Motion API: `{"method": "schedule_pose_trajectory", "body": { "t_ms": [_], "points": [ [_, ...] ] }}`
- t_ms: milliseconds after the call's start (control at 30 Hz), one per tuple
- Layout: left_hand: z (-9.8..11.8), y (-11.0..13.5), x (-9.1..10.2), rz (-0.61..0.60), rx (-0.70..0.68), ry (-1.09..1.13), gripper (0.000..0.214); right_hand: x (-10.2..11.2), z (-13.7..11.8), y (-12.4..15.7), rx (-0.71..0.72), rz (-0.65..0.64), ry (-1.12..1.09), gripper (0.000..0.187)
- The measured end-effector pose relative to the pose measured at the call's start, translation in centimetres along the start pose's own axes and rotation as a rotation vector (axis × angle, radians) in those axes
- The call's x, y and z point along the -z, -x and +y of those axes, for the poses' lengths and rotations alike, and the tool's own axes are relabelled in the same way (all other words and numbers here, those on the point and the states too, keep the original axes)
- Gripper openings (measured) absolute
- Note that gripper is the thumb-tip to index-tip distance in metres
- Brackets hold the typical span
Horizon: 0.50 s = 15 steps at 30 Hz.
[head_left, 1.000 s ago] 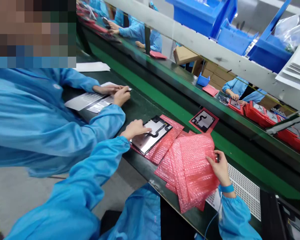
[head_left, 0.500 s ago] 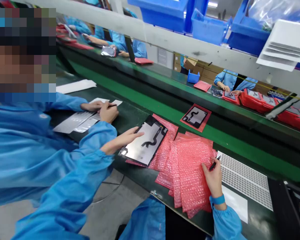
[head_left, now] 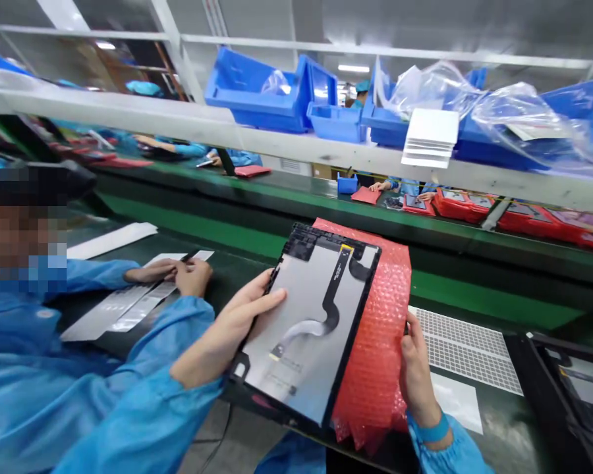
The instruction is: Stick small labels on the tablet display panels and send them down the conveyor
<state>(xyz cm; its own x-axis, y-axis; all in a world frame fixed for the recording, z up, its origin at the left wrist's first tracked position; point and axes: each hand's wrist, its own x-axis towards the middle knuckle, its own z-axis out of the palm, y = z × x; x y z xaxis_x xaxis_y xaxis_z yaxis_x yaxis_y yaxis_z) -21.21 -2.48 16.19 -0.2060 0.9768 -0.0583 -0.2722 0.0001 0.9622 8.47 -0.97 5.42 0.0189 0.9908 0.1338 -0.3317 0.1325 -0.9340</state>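
My left hand (head_left: 230, 329) grips the left edge of a flat grey display panel (head_left: 309, 322) with a black ribbon cable across its back, and holds it tilted up off the bench. My right hand (head_left: 415, 372) is closed on the right edge of a pink bubble-wrap bag (head_left: 383, 329) that lies behind and to the right of the panel. A thin dark tool seems to sit in that hand's fingers as well. Both sleeves are blue, and the right wrist wears a blue strap.
A co-worker in blue at my left presses their hands (head_left: 178, 273) on white label strips (head_left: 123, 306). A white perforated sheet (head_left: 467, 342) lies on the bench at right, and a dark tray (head_left: 568, 388) stands beyond it. The green conveyor (head_left: 449, 289) runs behind. Blue bins (head_left: 271, 92) sit on the shelf above.
The panel and one pink bag have been lifted off the bench and raised toward me. The camera has tilted up, bringing the shelf and bins into view.
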Motion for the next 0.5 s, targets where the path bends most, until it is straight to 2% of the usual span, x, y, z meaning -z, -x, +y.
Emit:
{"method": "schedule_pose_trajectory", "body": {
  "t_ms": [67,133,233,300,400,500],
  "points": [
    [-2.8,-0.1,-2.0,0.042,-0.007,0.136,0.059,0.1,-0.4,1.5,-0.079,0.016,-0.133,0.065],
    [-5.9,0.1,-3.8,0.073,0.077,0.245,0.055,0.5,-0.7,2.3,-0.137,-0.01,-0.191,0.065],
    [-9.9,1.4,-6.3,0.15,0.225,0.296,0.052,1.4,-1.0,1.7,-0.141,-0.047,-0.075,0.068],
    [-11.9,2.7,-7.5,0.204,0.255,0.287,0.058,2.0,-0.6,0.6,-0.137,-0.04,0.015,0.068],
    [-13.6,4.9,-7.3,0.245,0.249,0.305,0.064,3.1,0.6,-1.0,-0.178,-0.023,0.093,0.064],
    [-14.0,5.9,-4.6,0.154,0.279,0.468,0.053,4.8,1.4,-1.8,-0.335,-0.114,0.05,0.06]
  ]
}}
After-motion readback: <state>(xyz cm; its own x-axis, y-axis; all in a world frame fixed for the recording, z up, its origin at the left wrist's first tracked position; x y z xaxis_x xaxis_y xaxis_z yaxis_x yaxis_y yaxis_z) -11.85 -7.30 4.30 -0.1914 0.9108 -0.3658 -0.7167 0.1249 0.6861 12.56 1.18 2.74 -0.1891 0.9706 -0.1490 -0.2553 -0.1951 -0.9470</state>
